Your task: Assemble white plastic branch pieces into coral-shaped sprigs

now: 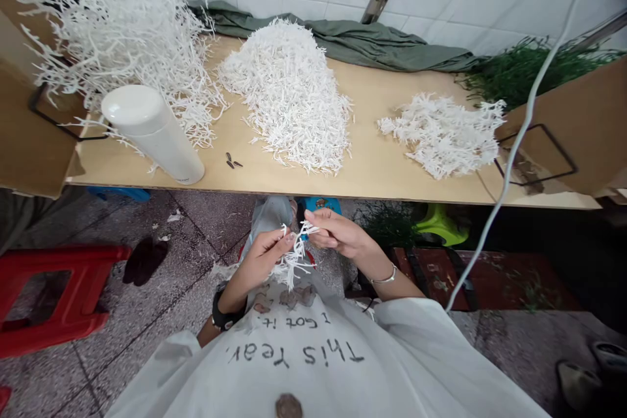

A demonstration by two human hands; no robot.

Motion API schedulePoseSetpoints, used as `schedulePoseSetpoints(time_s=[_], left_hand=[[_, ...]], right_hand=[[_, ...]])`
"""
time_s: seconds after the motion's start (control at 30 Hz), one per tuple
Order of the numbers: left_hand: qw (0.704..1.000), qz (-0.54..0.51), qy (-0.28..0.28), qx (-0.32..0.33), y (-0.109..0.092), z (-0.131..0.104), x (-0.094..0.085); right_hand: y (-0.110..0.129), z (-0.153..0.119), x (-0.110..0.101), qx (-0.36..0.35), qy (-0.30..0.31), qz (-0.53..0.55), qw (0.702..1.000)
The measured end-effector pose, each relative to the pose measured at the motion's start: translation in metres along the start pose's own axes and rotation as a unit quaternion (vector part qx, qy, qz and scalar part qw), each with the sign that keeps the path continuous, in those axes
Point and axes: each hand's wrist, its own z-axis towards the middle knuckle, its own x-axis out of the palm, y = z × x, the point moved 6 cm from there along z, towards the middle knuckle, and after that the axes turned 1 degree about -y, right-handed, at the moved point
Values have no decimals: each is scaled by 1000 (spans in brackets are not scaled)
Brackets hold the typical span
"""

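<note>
My left hand and my right hand are close together in front of my lap, just below the table edge. Between them is a white branched sprig, looking like plastic, with thin forked tips. Both hands pinch it, thumb against fingers. More white strands hang below my left fingers over my white shirt. On the table beyond lie a tall tangle of long white branched strands, a heap of short white pieces in the middle, and a smaller clump of white sprigs to the right.
A white bottle and several dark seeds stand or lie near the front edge of the cardboard-coloured table. A white cable hangs at right, before green strands. A red stool stands on the left floor.
</note>
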Motion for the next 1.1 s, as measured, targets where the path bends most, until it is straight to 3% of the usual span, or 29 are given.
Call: schedulePoseSetpoints(time_s=[0.17, 0.33, 0.43, 0.47, 0.5, 0.53, 0.57, 0.6, 0.63, 0.67, 0.7, 0.73, 0.77, 0.8, 0.83, 0.87, 0.9, 0.97, 1.03, 1.1], left_hand=[[1000, 13, -3, 10, -2, 0, 0], [998, 20, -11, 64, -24, 4, 5], [997, 6, -19, 78, -36, 5, 7], [997, -1, -21, 76, -37, 3, 7], [997, -10, -23, 69, -37, 1, 6], [998, -23, -30, 58, -35, -3, 3], [997, -40, -48, 42, -32, -8, -1], [994, -63, -81, 27, -28, -14, -8], [988, -90, -129, 12, -23, -20, -16], [977, -114, -183, 2, -18, -27, -26], [966, -132, -223, -1, -14, -32, -34], [959, -140, -246, 3, -13, -36, -41], [957, -141, -253, 12, -13, -37, -45], [958, -138, -250, 24, -14, -36, -48], [959, -134, -247, 35, -17, -35, -51], [958, -132, -252, 46, -19, -34, -55], [953, -136, -266, 52, -22, -33, -59], [941, -152, -299, 53, -24, -33, -66], [928, -170, -329, 45, -23, -34, -70], [920, -179, -346, 37, -20, -33, -73]], right_hand=[[5, -4, 8, 49, 20, 108, 993], [18, -8, 21, 101, 19, 245, 964], [29, -4, 35, 101, 67, 364, 924], [34, -5, 39, 101, 104, 419, 896], [43, -9, 42, 97, 155, 493, 851], [56, -18, 42, 95, 231, 576, 778], [73, -33, 41, 106, 336, 656, 668], [94, -52, 33, 118, 437, 726, 518], [116, -83, 22, 178, 589, 721, 317], [134, -115, 3, 281, 702, 650, 76], [144, -137, -24, 407, 735, 515, -167], [149, -144, -49, 520, 693, 342, -364], [151, -138, -63, 603, 614, 204, -467], [156, -123, -68, 639, 543, 155, -523], [157, -109, -65, 677, 516, 166, -499], [158, -86, -60, 667, 510, 244, -486], [157, -57, -57, 619, 527, 351, -465], [152, 7, -62, 462, 513, 550, -470], [141, 47, -74, 366, 490, 626, -484], [133, 56, -75, 365, 485, 613, -506]])
